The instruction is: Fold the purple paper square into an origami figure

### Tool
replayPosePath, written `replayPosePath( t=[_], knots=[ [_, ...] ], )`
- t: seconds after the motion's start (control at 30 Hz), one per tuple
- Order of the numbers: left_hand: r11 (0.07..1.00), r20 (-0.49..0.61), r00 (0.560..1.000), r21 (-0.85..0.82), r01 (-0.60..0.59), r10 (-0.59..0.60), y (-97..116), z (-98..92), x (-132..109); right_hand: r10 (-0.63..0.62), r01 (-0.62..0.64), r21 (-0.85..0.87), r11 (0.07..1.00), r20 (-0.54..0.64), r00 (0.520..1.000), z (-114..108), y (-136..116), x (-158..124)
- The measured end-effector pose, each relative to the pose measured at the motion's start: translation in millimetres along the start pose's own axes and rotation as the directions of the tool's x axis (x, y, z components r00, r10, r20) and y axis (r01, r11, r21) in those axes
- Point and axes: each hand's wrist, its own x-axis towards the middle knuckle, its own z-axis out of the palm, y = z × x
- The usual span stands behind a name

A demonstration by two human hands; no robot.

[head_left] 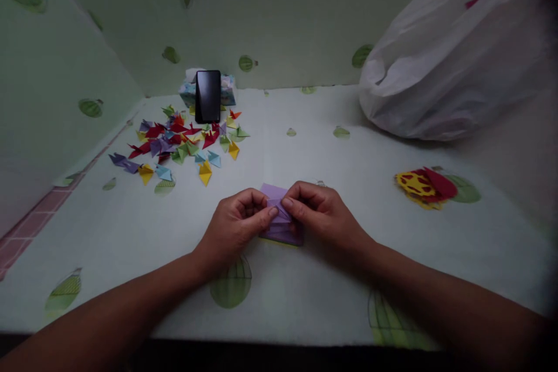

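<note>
A small folded piece of purple origami paper [281, 213] is pinched between my two hands near the middle of the table. My left hand [244, 213] grips its left side, thumb on top and fingers curled. On the other side, my right hand [320, 206] pinches the upper right part between thumb and forefinger. Beneath the folded piece lies a stack of square paper sheets [285, 237], purple on top with a yellow edge showing below. The fingers hide part of the folds.
Folded paper cranes [178, 142] in several colours lie heaped at the back left. Behind them a phone [208, 96] leans on a tissue box [229, 90]. A large white plastic bag [444, 64] stands at the back right, with yellow and red paper cutouts [421, 185] in front.
</note>
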Motion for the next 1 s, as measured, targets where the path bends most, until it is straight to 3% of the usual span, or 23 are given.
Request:
replayPosePath(
  t=[0.23,0.47,0.73,1.0],
  knots=[
    [1.0,-0.001,1.0,0.018,0.0,0.001,2.0,0.2,-0.1,-0.187,0.16,-0.261,0.952,-0.082,0.979,2.3,0.9,-1.0],
    [0.999,0.014,1.0,0.032,-0.009,0.008,2.3,-0.8,-2.0,-0.283,0.249,-0.348,0.904,-0.047,0.958,3.8,2.1,-2.2],
    [0.997,-0.052,0.996,0.012,-0.072,0.073,-2.3,-3.0,-1.2,-0.032,0.034,-0.026,0.999,0.09,0.995,5.6,1.1,-1.7],
    [0.997,-0.067,0.995,0.009,-0.077,0.077,-3.1,-2.7,-0.6,0.059,-0.059,0.032,0.998,0.006,0.998,6.0,-1.3,-1.7]
  ],
)
